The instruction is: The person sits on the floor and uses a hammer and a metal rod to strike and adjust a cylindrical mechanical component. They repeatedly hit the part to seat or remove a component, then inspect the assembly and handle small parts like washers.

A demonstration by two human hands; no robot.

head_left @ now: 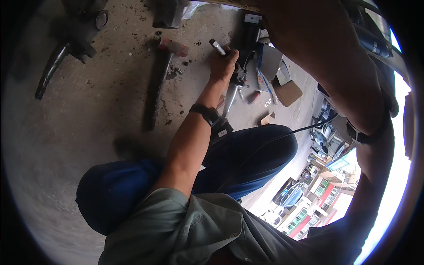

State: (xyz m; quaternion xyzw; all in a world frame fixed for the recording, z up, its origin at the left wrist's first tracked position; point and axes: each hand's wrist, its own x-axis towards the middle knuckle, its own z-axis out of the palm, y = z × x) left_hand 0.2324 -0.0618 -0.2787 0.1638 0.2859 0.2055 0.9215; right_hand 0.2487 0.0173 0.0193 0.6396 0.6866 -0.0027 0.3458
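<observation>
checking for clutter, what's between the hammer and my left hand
In the head view, floor lies between the hammer and your left hand, with a few small dark bits scattered on it.

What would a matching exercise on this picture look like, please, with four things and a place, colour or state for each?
Things:
1. Hammer
2. Wristwatch
3. Left hand
4. Trousers

Descriptions:
A. worn on the left wrist
B. dark blue
C. reddish head, dark handle
D. closed around a tool with a silvery end

Right pairs: 1-C, 2-A, 3-D, 4-B
</observation>
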